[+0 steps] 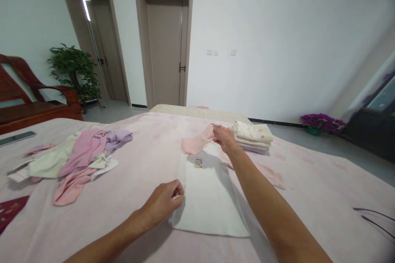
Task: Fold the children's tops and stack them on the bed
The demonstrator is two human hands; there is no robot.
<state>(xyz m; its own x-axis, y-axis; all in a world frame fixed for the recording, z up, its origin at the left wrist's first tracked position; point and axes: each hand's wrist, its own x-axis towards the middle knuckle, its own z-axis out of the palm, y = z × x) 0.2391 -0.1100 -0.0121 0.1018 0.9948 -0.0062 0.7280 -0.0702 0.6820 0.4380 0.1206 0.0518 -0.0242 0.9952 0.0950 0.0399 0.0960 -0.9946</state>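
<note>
A small white shirt (212, 197) with pink sleeves and a little printed motif lies in front of me on the pink sheet. My left hand (165, 201) is closed on the shirt's left edge, about halfway down. Near the collar my right hand (224, 136) pinches the end of one pink sleeve (197, 141), which is folded across the top of the shirt. The other sleeve (271, 174) stretches out to the right, partly hidden by my right forearm.
A folded clothes stack (253, 135) sits just beyond my right hand. To the left lies a loose clothes pile (83, 156), with a phone (17, 137) behind it and a dark red item (12, 211) nearer me. Thin dark glasses arms (375, 211) show at right.
</note>
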